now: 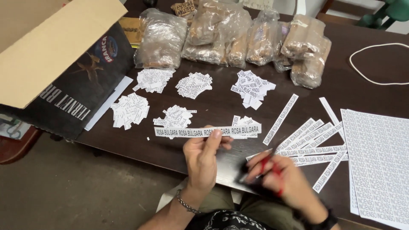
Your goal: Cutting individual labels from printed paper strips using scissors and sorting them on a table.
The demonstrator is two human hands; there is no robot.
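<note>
Two bare hands work over a dark wooden bench (pixel 213 102) strewn with paper labels. The left hand (pixel 203 159), a chain bracelet (pixel 185 203) at its wrist, pinches a long printed label strip (pixel 208 131) near its middle between thumb and fingers (pixel 215 138), holding it level above the bench edge; the strip runs out to both sides of the grip. The right hand (pixel 277 176), blurred, has its fingers closed through the red handles of a pair of scissors (pixel 266 166), just right of the left hand; I cannot tell whether the blades are apart or together. A dark watch (pixel 324 222) sits on that wrist.

Beyond the strip lie six small heaps of cut labels (pixel 130 110), in two rows. To the right, uncut strips (pixel 309 142) fan across the bench, overlapping, beside a full printed sheet (pixel 379 164) at the right edge. Along the far side stand clear plastic bags (pixel 162 40) packed with brownish bundles, touching one another. An open cardboard box (pixel 59 55) with a dark printed side rests at the left end of the bench, and a loop of white cord (pixel 377 64) lies at the far right
</note>
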